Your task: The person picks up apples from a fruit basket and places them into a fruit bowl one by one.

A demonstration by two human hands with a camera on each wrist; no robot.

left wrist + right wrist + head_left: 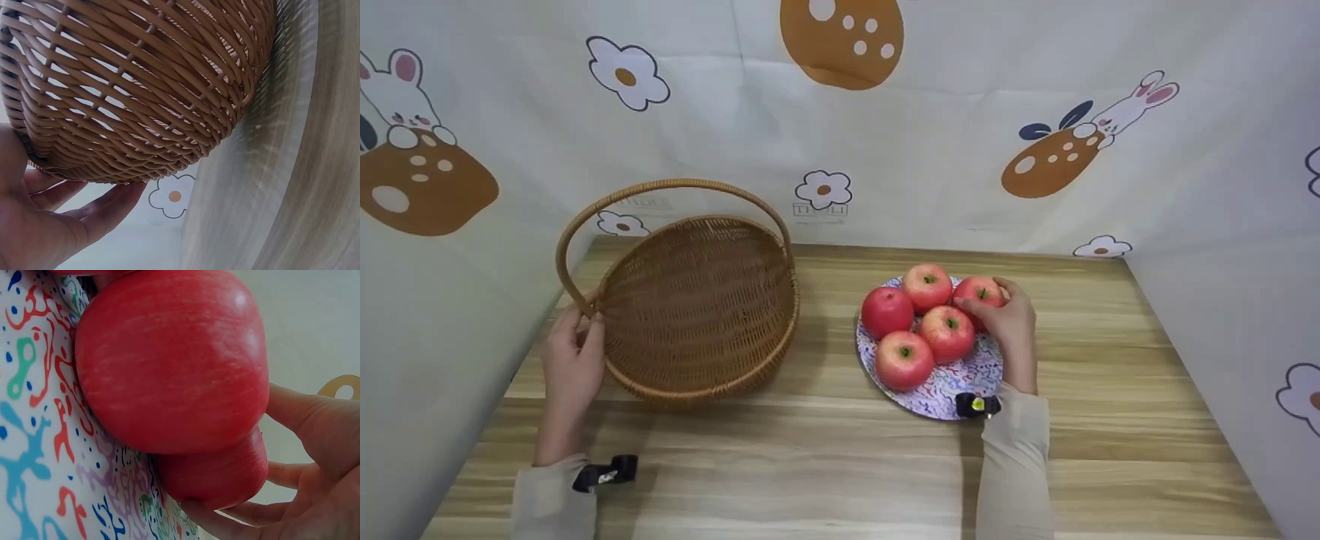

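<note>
A brown wicker basket (697,307) with an arched handle stands on the left of the table, tilted so its hollow inside faces me. My left hand (573,365) holds its left rim near the handle's foot, thumb at the rim. In the left wrist view, the fingers (107,211) lie along the woven outside of the basket (135,95). On the right, my right hand (1012,322) grips the rearmost right red apple (976,292). The right wrist view shows fingers around that apple (219,475), partly hidden behind a nearer apple (174,365).
Several other apples (904,361) sit close together on a round plate (952,390) with a colourful squiggle pattern. The wood-grain table (795,465) is bordered by a pale printed cloth (930,210) at the back and both sides. Each sleeve carries a black wrist camera (604,474).
</note>
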